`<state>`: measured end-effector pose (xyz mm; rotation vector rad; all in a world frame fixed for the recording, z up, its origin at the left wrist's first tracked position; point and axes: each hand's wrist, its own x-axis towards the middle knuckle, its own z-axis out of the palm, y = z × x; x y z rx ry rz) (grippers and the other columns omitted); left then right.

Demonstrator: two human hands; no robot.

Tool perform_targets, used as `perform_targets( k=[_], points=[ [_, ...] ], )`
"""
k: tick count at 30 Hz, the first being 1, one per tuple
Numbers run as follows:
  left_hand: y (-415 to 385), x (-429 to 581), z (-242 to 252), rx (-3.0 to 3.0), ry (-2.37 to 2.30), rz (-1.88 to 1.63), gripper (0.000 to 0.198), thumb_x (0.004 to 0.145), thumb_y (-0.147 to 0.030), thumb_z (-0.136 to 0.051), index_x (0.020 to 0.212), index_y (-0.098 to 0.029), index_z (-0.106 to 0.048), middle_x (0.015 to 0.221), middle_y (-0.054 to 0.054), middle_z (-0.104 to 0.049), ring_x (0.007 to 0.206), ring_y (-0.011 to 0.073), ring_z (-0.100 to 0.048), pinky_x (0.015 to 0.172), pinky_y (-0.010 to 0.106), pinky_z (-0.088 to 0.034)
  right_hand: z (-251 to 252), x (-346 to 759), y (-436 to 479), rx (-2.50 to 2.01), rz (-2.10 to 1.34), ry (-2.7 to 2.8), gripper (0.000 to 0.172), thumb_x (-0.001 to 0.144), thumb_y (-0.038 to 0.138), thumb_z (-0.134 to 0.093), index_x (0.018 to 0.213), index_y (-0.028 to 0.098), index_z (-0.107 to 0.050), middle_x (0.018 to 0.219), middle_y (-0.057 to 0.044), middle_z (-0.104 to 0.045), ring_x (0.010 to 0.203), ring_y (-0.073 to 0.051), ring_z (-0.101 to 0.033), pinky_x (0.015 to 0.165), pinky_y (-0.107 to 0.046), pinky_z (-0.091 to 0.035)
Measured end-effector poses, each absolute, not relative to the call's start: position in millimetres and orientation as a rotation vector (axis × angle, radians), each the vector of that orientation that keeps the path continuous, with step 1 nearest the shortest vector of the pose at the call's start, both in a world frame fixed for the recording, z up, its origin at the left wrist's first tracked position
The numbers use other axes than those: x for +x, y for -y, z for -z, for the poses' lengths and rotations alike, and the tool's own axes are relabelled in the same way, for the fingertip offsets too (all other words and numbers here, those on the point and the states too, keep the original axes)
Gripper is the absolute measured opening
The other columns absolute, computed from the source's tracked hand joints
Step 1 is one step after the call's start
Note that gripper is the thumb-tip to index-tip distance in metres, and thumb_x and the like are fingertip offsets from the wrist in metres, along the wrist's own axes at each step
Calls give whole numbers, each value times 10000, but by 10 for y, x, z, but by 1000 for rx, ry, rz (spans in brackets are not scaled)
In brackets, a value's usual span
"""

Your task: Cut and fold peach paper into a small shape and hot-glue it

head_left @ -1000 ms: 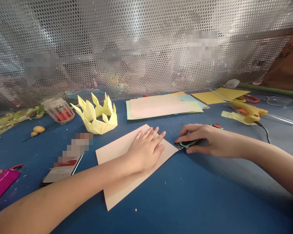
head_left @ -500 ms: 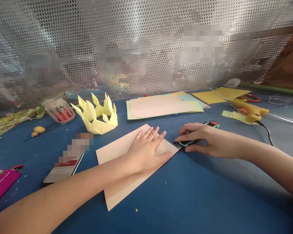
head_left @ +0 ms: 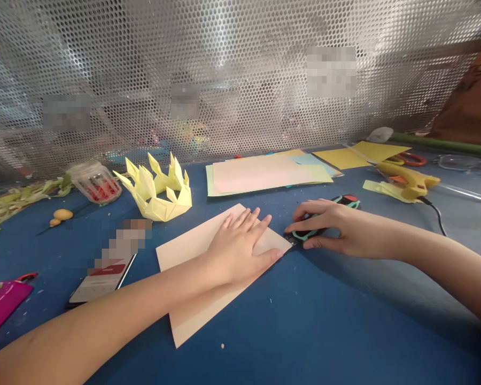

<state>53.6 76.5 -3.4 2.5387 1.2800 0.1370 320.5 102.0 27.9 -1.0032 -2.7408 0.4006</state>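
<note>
My left hand lies flat and open on a pale peach sheet of paper on the blue table. My right hand is closed around a small teal and black cutter with a red and black end. The cutter's tip rests at the paper's right corner, just beside my left thumb.
A yellow folded paper crown stands behind the sheet. Stacked coloured sheets lie further back. A phone, a pink case, a jar, a yellow glue gun, orange scissors and a perforated metal screen surround the area.
My left thumb has slid outward along the paper's right edge. My right hand with the cutter has hardly moved.
</note>
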Motion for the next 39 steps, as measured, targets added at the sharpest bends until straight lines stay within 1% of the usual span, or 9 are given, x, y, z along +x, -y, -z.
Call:
perform_targets(
  k=[4,7,18,24,31,39],
  points=[
    [-762,530,30,2536,-1277,-132,881,991,-787,-187,1655,-209,-216,1731,103,-86,1606,310,-14,1283,576,-45,-276,3205,-1025,-998,-405,2741,350,958,463,-602,1185,279,-794,1129,-124,-676,1011,-307,-652,933,-479,-500],
    [-763,533,30,2537,-1283,-133,875,992,-784,-190,1656,-215,-211,1732,94,-78,1606,304,-12,1284,575,-40,-262,3211,-1030,-989,-407,2733,347,964,448,-591,1192,279,-790,1131,-124,-671,1013,-300,-646,945,-490,-487],
    [-763,535,40,2540,-1296,-137,856,998,-767,-221,1654,-217,-216,1732,88,-84,1607,290,-12,1283,573,-50,-233,3231,-1060,-970,-427,2730,342,969,478,-587,1156,279,-793,1125,-112,-665,1012,-301,-628,941,-471,-464],
    [-762,544,38,2541,-1298,-134,844,1004,-754,-236,1654,-214,-214,1731,92,-88,1607,287,-20,1282,571,-52,-250,3219,-1063,-965,-454,2737,323,968,451,-593,1162,284,-791,1121,-105,-667,1009,-295,-629,924,-453,-468],
    [-755,533,40,2542,-1282,-140,843,1005,-761,-218,1656,-226,-196,1732,82,-87,1608,271,-14,1284,563,-47,-275,3218,-1065,-978,-472,2735,326,957,457,-613,1164,285,-796,1113,-104,-671,1015,-298,-633,927,-445,-470],
    [-767,549,33,2527,-1299,-126,783,1031,-718,-184,1653,-243,-208,1731,75,-83,1607,285,-21,1278,581,-51,-256,3237,-1058,-982,-487,2722,345,969,482,-583,1159,290,-798,1122,-103,-662,1008,-289,-631,924,-448,-475]
  ],
)
